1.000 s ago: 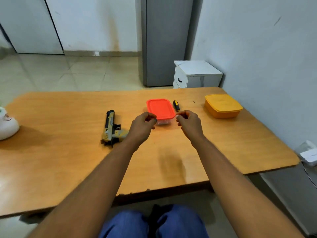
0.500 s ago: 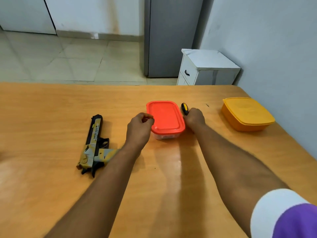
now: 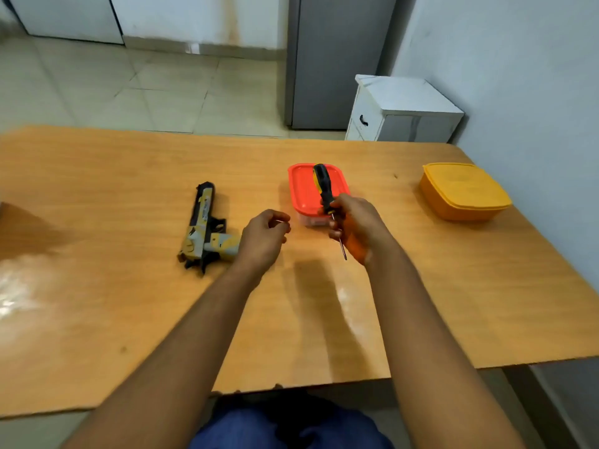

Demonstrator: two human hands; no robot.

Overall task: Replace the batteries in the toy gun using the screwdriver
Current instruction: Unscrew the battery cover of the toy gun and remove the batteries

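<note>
screwdriver (image 3: 325, 196) gripped in right hand (image 3: 356, 226) hides part of red box (image 3: 303, 189); left hand (image 3: 264, 238) loosely curled, holding nothing

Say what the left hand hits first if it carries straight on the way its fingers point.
Probably the red-lidded container: the left hand points toward its near left corner. The gap of bare table looks free; depth is unclear.

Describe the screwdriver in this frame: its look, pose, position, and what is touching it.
The screwdriver has a black handle with a yellow stripe, plastic or rubber by its look, and a thin metal shaft. The right hand grips it at the base of the handle, lifted off the table. The handle points up and away in front of the red-lidded container; the shaft slants down toward the person, its tip bare below the fingers. Nothing else touches it.
</note>
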